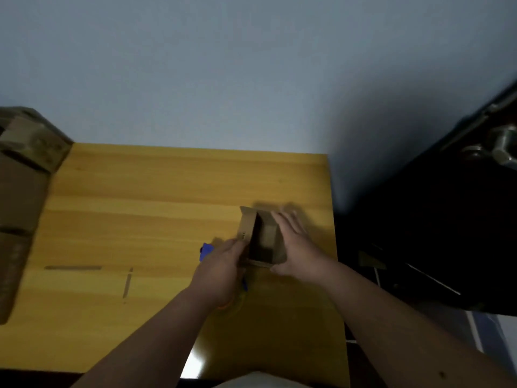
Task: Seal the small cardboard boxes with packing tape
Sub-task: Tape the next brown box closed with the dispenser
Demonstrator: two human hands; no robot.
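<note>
On the right part of the yellow table [140, 191] sits the small cardboard box [261, 242], its top open, one flap raised on its left side; the left hand [221, 271] pinches that flap's near end, and the right hand [293, 247] lies flat, fingers straight, against the box's right wall; just left of the box a blue tape dispenser [206, 251] peeks out. The box looks light, thin-walled and easily crushed; best held by its walls near the corners.
</note>
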